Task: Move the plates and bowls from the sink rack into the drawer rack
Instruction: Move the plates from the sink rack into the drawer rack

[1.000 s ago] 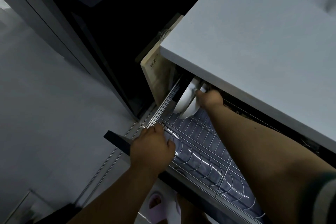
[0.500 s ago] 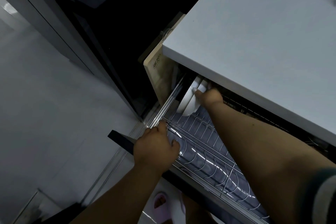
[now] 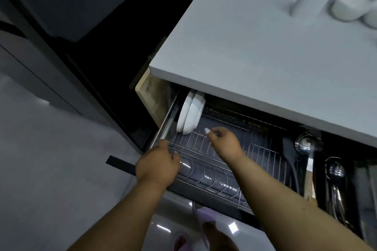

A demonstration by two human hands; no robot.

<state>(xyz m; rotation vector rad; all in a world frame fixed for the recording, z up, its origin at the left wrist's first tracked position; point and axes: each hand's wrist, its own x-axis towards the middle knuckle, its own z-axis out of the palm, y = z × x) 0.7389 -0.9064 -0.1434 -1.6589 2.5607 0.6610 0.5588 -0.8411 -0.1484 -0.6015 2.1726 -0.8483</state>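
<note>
The countertop (image 3: 265, 63) hides the tops of the dishes (image 3: 190, 114), perhaps two bowls

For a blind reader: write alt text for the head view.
A person's right hand hovers empty over the wire drawer rack, just off two white dishes standing on edge at its far left end. The left hand grips the rack's front rail, under a pale countertop.
</note>
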